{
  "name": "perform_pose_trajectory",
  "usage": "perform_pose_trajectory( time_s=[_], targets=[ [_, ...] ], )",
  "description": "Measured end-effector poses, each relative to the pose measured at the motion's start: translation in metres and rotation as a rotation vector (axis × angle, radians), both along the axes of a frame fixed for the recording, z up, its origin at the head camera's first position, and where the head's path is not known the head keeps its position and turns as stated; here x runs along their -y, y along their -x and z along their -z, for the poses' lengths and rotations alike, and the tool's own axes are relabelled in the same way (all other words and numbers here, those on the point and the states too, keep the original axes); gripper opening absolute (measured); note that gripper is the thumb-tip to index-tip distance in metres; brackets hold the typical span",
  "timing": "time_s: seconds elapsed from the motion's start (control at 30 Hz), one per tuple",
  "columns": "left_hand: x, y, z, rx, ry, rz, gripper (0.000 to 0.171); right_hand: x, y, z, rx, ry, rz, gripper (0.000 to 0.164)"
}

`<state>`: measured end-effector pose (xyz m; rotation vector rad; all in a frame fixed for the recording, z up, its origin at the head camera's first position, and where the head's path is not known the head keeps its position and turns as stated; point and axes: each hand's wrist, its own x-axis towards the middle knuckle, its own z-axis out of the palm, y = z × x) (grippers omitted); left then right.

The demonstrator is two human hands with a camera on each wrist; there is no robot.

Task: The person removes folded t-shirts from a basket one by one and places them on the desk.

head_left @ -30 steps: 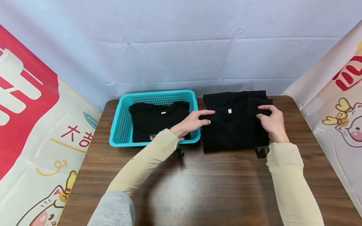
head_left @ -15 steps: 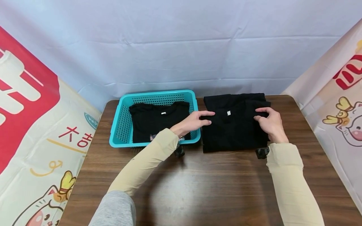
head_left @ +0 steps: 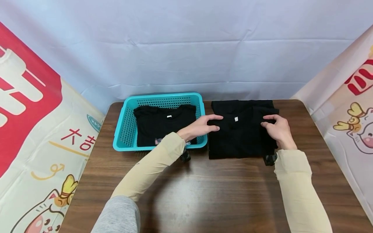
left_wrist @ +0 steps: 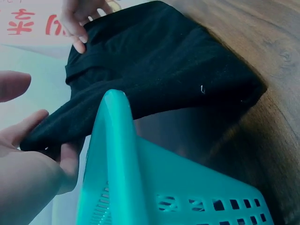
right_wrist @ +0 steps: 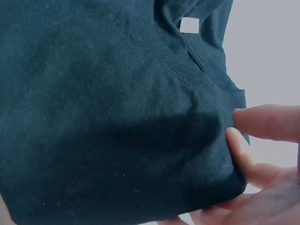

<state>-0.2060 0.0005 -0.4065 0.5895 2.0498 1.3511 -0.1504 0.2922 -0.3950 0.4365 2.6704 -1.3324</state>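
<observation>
A folded black T-shirt with a small white neck label is on the right half of the table. My left hand holds its left edge; in the left wrist view the cloth passes between the fingers, and the thumb stands off it. At the opposite edge my right hand grips the shirt, with thumb and forefinger on top and other fingers underneath in the right wrist view. That left wrist view shows the shirt's near side raised beside the turquoise basket. The ribbed collar faces up.
Left of the shirt stands the basket, its rim under my left forearm. Another folded black T-shirt lies inside it. The wooden table meets a white cloth backdrop behind, with printed sheets at both sides.
The shirt's far edge and neck label have shifted a little toward me. Both hands have come slightly nearer along with it, keeping their hold. The basket has stayed put.
</observation>
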Motion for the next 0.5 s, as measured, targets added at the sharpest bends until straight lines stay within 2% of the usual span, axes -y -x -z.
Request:
perform_pose_trajectory(
  time_s=[0.2,0.5],
  targets=[
    [-0.0010,-0.0009,0.0003,0.000,-0.009,-0.004,0.048,0.0002,0.0003,0.0006,0.039,0.064,0.002,0.055],
    [-0.0025,0.0001,0.0002,-0.004,-0.049,0.007,0.052,-0.0003,0.0018,0.0025,0.033,0.111,0.030,0.056]
  ],
)
